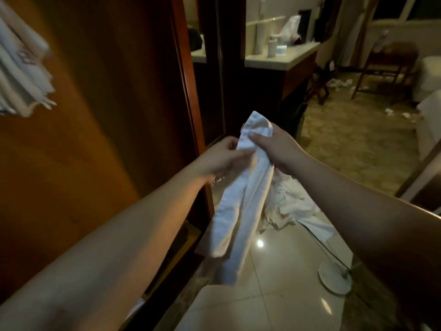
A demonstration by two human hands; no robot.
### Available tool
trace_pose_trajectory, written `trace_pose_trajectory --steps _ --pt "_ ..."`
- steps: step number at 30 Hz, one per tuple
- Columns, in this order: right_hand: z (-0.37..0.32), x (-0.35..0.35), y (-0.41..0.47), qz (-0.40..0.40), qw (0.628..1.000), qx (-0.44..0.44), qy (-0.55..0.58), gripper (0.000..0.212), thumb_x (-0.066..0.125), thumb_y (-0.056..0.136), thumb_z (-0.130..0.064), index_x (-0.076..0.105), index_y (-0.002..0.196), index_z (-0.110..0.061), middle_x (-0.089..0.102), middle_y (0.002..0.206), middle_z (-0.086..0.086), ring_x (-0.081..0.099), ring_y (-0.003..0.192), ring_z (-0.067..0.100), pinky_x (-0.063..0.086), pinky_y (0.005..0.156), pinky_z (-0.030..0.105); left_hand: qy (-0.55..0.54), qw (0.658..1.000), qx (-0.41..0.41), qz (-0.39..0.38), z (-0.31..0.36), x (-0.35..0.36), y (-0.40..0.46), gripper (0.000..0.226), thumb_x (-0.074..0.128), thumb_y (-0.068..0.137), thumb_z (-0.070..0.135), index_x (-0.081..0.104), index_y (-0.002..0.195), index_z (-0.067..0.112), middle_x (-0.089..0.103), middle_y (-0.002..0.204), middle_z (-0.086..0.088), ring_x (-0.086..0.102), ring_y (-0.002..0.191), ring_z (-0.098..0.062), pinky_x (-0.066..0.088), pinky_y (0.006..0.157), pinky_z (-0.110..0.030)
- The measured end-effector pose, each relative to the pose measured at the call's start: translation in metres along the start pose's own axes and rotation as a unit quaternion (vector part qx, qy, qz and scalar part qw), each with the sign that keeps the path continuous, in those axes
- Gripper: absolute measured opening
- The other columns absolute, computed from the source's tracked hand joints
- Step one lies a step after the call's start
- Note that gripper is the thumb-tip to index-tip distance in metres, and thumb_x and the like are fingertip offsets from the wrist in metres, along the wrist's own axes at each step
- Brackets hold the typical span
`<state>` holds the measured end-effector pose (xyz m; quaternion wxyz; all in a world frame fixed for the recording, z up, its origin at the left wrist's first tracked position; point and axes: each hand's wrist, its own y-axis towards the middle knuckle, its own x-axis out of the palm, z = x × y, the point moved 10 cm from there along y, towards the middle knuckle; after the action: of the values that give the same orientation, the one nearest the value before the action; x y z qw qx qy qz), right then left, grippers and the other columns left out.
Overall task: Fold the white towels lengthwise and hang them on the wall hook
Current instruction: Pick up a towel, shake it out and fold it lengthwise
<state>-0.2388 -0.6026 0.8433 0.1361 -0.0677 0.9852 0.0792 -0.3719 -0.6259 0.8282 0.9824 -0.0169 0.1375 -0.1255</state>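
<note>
— Gripping what?
— Both hands, left (220, 157) and right (274, 149), are curling fingers round a folded towel (241, 204) hanging between them above the floor (274, 295).
— Showing any writing?
— None readable.

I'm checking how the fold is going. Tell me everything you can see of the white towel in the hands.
The white towel looks like soft cotton cloth, gathered lengthwise into a long narrow strip with loose folds. It hangs in the air, slanting down and to the left above the tiled floor. The left hand pinches its upper part from the side; the right hand grips its top end, which pokes up above the fingers.
</note>
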Motion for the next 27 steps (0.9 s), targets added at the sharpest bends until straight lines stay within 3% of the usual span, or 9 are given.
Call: trace_pose_trajectory --steps 3,7,12,17,20,23,27 --pt "-0.038 -0.003 0.003 0.009 0.998 -0.038 0.044 0.035 0.068 0.086 -0.046 0.066 0.118 -0.034 0.076 0.108 -0.008 0.073 0.100 0.012 0.055 0.098 0.048 0.050 0.998 -0.022 -0.007 -0.017 0.003 -0.017 0.022 0.076 0.088 0.022 0.064 0.100 0.037 0.071 0.095 0.014 0.069 0.076 0.002 0.051 0.058 -0.015" --pt "-0.072 -0.035 -0.005 0.070 0.996 -0.049 0.039 0.044 0.066 0.086 -0.052 0.065 0.124 -0.030 0.073 0.110 -0.003 0.071 0.101 0.018 0.056 0.095 0.049 0.105 0.992 -0.051 0.048 -0.029 -0.017 -0.028 0.024 0.074 0.087 0.020 0.068 0.104 0.035 0.072 0.096 0.011 0.070 0.080 -0.006 0.049 0.060 -0.018" --pt "-0.081 -0.069 -0.020 0.090 0.993 -0.058 0.041 0.026 0.064 0.094 -0.046 0.065 0.116 -0.032 0.073 0.106 -0.005 0.071 0.097 0.016 0.057 0.092 0.049 0.273 0.948 -0.082 0.139 -0.045 -0.056 -0.040 0.009 0.066 0.090 0.031 0.070 0.093 0.023 0.065 0.083 0.008 0.063 0.081 -0.013 0.047 0.064 -0.024" --pt "-0.070 -0.098 -0.037 0.138 0.988 -0.037 0.061 0.031 0.063 0.096 -0.045 0.065 0.119 -0.026 0.071 0.107 -0.002 0.069 0.098 0.017 0.057 0.090 0.045 0.347 0.903 -0.092 0.234 -0.043 -0.106 -0.068 0.014 0.059 0.095 0.035 0.061 0.082 0.030 0.065 0.086 0.004 0.061 0.079 -0.014 0.044 0.062 -0.029" --pt "-0.066 -0.116 -0.045 0.155 0.986 -0.026 0.049 0.014 0.062 0.096 -0.046 0.063 0.103 -0.034 0.068 0.100 -0.006 0.066 0.093 0.015 0.056 0.079 0.038 0.397 0.876 -0.069 0.266 -0.013 -0.130 -0.080 0.020 0.057 0.096 0.037 0.055 0.078 0.032 0.062 0.086 0.003 0.053 0.073 -0.009 0.038 0.060 -0.029" --pt "-0.062 -0.133 -0.049 0.166 0.985 -0.007 0.050 0.016 0.062 0.097 -0.047 0.062 0.101 -0.032 0.065 0.094 -0.010 0.063 0.086 0.011 0.050 0.067 0.032 0.387 0.876 -0.058 0.283 0.023 -0.141 -0.089 0.024 0.061 0.094 0.049 0.055 0.076 0.034 0.058 0.080 0.010 0.052 0.071 -0.006 0.037 0.061 -0.026" --pt "-0.052 -0.147 -0.052 0.143 0.987 0.035 0.061 0.024 0.063 0.097 -0.043 0.068 0.106 -0.022 0.071 0.099 0.000 0.069 0.087 0.018 0.054 0.070 0.033 0.333 0.899 -0.053 0.280 0.067 -0.144 -0.101 0.035 0.062 0.086 0.065 0.062 0.078 0.031 0.060 0.077 0.010 0.056 0.071 -0.009 0.039 0.062 -0.026"
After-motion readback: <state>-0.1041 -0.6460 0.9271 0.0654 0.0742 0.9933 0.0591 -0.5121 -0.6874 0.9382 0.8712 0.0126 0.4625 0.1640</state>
